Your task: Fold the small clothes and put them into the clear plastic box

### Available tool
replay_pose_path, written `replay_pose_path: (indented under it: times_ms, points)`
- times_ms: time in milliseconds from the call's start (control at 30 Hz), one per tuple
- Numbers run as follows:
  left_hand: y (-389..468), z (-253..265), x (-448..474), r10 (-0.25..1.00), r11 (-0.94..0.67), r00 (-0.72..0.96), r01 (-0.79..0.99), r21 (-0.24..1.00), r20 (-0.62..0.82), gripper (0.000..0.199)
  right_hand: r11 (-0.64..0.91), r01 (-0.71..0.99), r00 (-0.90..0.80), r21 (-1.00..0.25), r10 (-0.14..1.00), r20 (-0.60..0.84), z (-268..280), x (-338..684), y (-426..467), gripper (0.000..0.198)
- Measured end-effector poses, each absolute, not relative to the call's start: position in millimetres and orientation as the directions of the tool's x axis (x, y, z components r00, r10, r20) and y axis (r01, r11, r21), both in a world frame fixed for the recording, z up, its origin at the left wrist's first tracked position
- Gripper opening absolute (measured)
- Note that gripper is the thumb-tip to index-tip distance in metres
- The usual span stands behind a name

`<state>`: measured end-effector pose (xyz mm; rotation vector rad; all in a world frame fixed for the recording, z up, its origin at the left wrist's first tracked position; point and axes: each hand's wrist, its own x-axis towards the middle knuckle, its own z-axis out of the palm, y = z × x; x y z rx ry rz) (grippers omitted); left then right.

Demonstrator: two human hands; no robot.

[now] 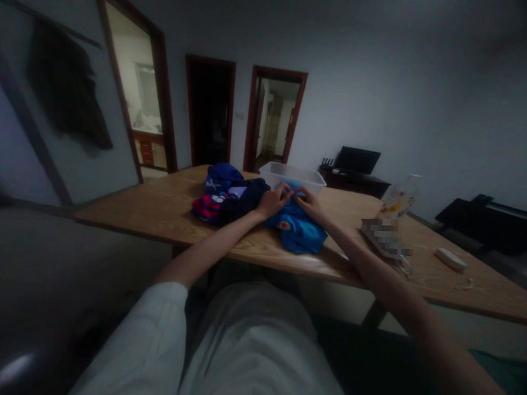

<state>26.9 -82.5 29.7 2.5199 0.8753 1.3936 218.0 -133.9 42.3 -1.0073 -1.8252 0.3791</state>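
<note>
A bright blue garment (303, 236) with a small round badge bearing a red star lies partly on the wooden table (155, 202), close to its front edge. My left hand (275, 200) and my right hand (307, 201) meet over its upper part, fingers bent and pinched on the cloth. Left of my left hand sits a heap of folded clothes: a dark navy piece (246, 202), a red and purple striped piece (208, 208) and a royal blue piece (223, 176). Just beyond my hands stands a clear plastic box (292, 173); its contents are hard to make out.
On the table's right side are a blurred-out flat object (385, 239), a floral-patterned clear vessel (399, 199) and a white oblong case (450, 259). A dark screen (357, 160) stands on a low cabinet against the wall. Doorways open at the back left.
</note>
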Motion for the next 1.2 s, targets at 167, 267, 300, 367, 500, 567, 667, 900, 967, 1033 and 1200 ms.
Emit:
replay_pose_path:
  times_ms: [167,267,300,367,500,567,667,900,967,1033,1200]
  points:
    - [-81,30,28,0.567,-0.817,0.457,0.417,0.398,0.685,0.039,0.594,0.505,-0.157,-0.626,0.777,0.610,41,216,-134,0.032]
    - [-79,27,29,0.555,-0.826,0.507,0.432,0.362,0.660,0.040,0.601,0.496,-0.143,-0.626,0.768,0.624,40,215,-132,0.031]
    - [-78,25,29,0.551,-0.828,0.521,0.440,0.349,0.652,0.040,0.607,0.488,-0.138,-0.628,0.764,0.631,39,215,-131,0.031]
    - [-77,23,29,0.542,-0.833,0.539,0.448,0.326,0.645,0.040,0.612,0.474,-0.132,-0.633,0.760,0.636,38,216,-128,0.032]
    - [-79,22,30,0.533,-0.834,0.516,0.451,0.316,0.671,0.034,0.599,0.481,-0.102,-0.641,0.764,0.637,39,218,-126,0.034]
    - [-81,23,30,0.526,-0.837,0.504,0.450,0.312,0.685,0.031,0.588,0.499,-0.082,-0.637,0.763,0.641,40,218,-126,0.037]
    - [-82,24,29,0.497,-0.854,0.504,0.426,0.298,0.706,0.030,0.565,0.516,-0.056,-0.644,0.772,0.633,40,218,-126,0.042]
    - [-84,28,25,0.500,-0.852,0.481,0.423,0.309,0.720,0.023,0.599,0.531,-0.081,-0.599,0.739,0.668,36,220,-121,0.053]
    - [-84,28,25,0.515,-0.843,0.483,0.436,0.315,0.708,0.023,0.623,0.516,-0.104,-0.588,0.727,0.679,37,221,-122,0.052]
    - [-83,27,24,0.527,-0.836,0.486,0.444,0.322,0.698,0.025,0.635,0.514,-0.117,-0.577,0.718,0.686,37,221,-123,0.050]
    - [-79,26,27,0.569,-0.815,0.480,0.440,0.378,0.667,0.028,0.641,0.514,-0.100,-0.570,0.705,0.702,39,220,-127,0.046]
